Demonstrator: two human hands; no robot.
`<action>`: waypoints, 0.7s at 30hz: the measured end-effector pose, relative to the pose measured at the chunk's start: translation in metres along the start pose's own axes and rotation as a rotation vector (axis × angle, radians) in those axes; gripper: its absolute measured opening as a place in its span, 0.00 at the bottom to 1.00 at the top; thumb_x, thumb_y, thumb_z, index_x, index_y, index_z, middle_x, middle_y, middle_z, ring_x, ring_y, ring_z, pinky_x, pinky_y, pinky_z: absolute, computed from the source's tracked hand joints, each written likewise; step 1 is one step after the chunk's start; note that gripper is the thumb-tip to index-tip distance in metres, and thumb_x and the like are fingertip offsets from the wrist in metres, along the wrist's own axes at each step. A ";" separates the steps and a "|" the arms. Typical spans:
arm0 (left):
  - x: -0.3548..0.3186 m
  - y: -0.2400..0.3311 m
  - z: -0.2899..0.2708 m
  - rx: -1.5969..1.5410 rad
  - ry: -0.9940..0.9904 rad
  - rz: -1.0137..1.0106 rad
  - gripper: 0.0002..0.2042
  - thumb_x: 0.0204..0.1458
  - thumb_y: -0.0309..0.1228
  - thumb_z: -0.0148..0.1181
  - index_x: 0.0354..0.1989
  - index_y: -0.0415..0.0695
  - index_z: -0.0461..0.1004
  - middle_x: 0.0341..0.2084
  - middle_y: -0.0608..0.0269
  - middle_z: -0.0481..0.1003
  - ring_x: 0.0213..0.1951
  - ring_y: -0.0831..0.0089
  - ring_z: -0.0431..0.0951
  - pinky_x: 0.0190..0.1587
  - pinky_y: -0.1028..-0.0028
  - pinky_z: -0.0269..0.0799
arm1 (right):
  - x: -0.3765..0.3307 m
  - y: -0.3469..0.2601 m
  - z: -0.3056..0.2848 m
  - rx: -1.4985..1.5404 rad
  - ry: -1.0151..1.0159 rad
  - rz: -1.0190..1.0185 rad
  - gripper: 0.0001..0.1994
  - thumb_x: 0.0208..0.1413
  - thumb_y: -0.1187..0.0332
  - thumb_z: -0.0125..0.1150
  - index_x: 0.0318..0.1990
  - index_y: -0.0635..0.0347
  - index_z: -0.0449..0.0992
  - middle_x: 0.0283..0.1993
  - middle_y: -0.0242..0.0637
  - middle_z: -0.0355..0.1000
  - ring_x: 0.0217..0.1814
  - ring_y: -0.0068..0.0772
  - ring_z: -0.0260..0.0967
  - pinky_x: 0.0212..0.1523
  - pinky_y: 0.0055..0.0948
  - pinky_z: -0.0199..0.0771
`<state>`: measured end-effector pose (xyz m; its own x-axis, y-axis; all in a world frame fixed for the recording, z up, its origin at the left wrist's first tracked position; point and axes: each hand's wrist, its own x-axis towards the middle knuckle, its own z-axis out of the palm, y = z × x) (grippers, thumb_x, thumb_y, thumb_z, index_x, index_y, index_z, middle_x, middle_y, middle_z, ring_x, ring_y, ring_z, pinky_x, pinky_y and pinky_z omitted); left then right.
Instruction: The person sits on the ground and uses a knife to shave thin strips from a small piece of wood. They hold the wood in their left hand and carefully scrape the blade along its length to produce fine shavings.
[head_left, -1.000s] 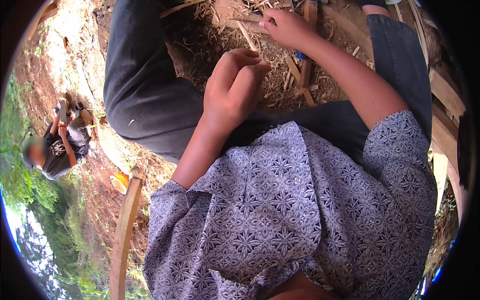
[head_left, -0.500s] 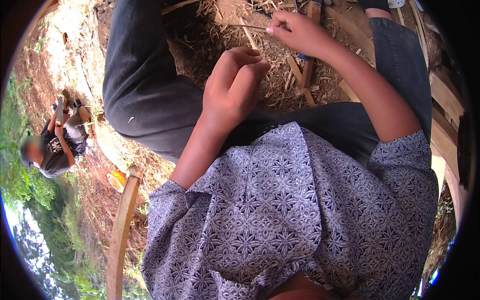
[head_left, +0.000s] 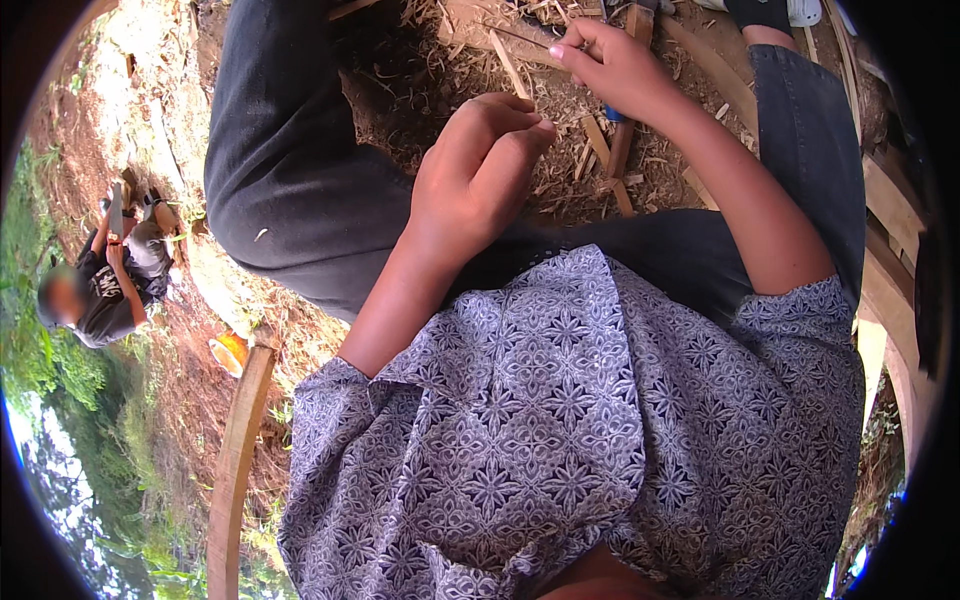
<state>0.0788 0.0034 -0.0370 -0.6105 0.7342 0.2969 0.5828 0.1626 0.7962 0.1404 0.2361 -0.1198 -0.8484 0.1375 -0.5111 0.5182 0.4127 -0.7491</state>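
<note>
My left hand (head_left: 475,180) is closed, with thumb and fingertips pressed together. A thin pale strip of wood (head_left: 510,65) runs up from these fingertips and appears to be pinched in them, though its lower end is hidden. To the right and farther out, my right hand (head_left: 620,70) pinches a thin dark rod (head_left: 525,39) between thumb and forefinger. The rod points left and its far end comes close to the top of the strip. Whether it is a blade or a plain rod, I cannot tell.
Wood shavings (head_left: 560,165) cover the ground between my legs. A wooden bar (head_left: 620,150) and a blue object (head_left: 613,114) lie below my right hand. Curved boards (head_left: 890,200) stand at the right, a wooden post (head_left: 240,460) at the left. Another person (head_left: 105,285) sits far left.
My left hand has shifted slightly right, and the wood strip with it. My right hand and the rod have moved a little right as well.
</note>
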 end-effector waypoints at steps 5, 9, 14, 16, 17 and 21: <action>0.002 0.002 -0.002 0.018 -0.011 0.012 0.13 0.46 0.20 0.67 0.42 0.41 0.79 0.38 0.54 0.76 0.44 0.55 0.82 0.42 0.65 0.82 | -0.008 -0.009 -0.002 -0.049 -0.109 0.045 0.15 0.67 0.52 0.60 0.39 0.53 0.76 0.20 0.29 0.68 0.24 0.23 0.68 0.27 0.33 0.67; 0.002 0.002 -0.002 0.012 -0.023 0.024 0.15 0.45 0.10 0.66 0.41 0.38 0.80 0.36 0.53 0.77 0.43 0.57 0.83 0.40 0.69 0.80 | 0.010 0.003 0.009 -0.098 -0.080 0.029 0.15 0.67 0.51 0.60 0.39 0.52 0.76 0.21 0.30 0.69 0.24 0.26 0.69 0.28 0.36 0.68; 0.006 0.006 0.000 -0.003 -0.057 0.005 0.14 0.45 0.10 0.67 0.41 0.38 0.80 0.37 0.52 0.77 0.42 0.58 0.83 0.40 0.69 0.81 | 0.026 -0.003 0.016 -0.273 0.011 0.047 0.14 0.68 0.56 0.61 0.38 0.58 0.74 0.20 0.27 0.66 0.23 0.20 0.62 0.26 0.31 0.62; 0.008 0.003 0.000 0.014 -0.034 0.025 0.14 0.45 0.11 0.67 0.40 0.38 0.80 0.38 0.52 0.77 0.42 0.59 0.83 0.40 0.70 0.81 | 0.030 0.007 0.018 -0.307 0.043 0.034 0.14 0.67 0.55 0.61 0.39 0.58 0.75 0.21 0.29 0.68 0.23 0.22 0.65 0.27 0.33 0.65; 0.005 0.003 0.000 0.018 -0.025 0.023 0.14 0.45 0.11 0.67 0.40 0.38 0.80 0.38 0.52 0.77 0.42 0.59 0.83 0.40 0.70 0.81 | 0.029 0.018 0.021 -0.245 0.072 0.047 0.14 0.68 0.55 0.61 0.39 0.58 0.75 0.22 0.29 0.69 0.24 0.21 0.65 0.27 0.32 0.66; 0.003 0.002 -0.007 -0.019 -0.045 -0.023 0.12 0.46 0.16 0.67 0.40 0.40 0.80 0.39 0.53 0.78 0.42 0.59 0.83 0.41 0.69 0.81 | 0.014 0.011 0.014 0.076 0.063 0.117 0.14 0.69 0.54 0.61 0.41 0.55 0.74 0.25 0.27 0.71 0.25 0.18 0.66 0.28 0.26 0.66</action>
<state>0.0748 0.0016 -0.0311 -0.5988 0.7593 0.2549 0.5581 0.1673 0.8127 0.1359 0.2297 -0.1407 -0.7857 0.2374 -0.5712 0.6185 0.3214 -0.7171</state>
